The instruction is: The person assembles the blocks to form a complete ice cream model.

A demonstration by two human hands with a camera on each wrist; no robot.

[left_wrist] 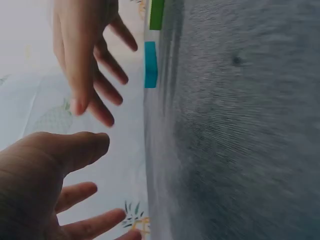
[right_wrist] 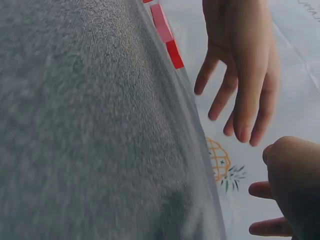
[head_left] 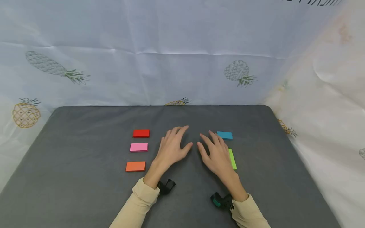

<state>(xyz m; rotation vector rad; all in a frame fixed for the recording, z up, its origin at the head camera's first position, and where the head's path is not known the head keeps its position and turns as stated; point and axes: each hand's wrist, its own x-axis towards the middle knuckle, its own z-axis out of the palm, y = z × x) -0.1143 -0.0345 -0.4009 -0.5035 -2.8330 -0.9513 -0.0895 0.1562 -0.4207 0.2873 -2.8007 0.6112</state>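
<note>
Over the middle of the table, my left hand (head_left: 172, 145) is held with its fingers spread and nothing in them. To its left lie a red block (head_left: 141, 133), a pink block (head_left: 138, 147) and an orange block (head_left: 135, 166) in a column. My right hand (head_left: 216, 155) hovers opposite, fingers extended, also holding nothing. Beyond its fingers is a blue block (head_left: 225, 136), partly covered by them in the head view. A lime green block (head_left: 232, 159) shows at its right side, partly hidden by the hand. In the left wrist view, a gap separates the two hands.
The grey tabletop (head_left: 85, 139) has rounded far corners. A white cloth (head_left: 182, 76) printed with pineapples hangs behind it and along the right side. Black wrist cameras (head_left: 166, 186) are strapped under both wrists, near the beige sleeves (head_left: 134, 205).
</note>
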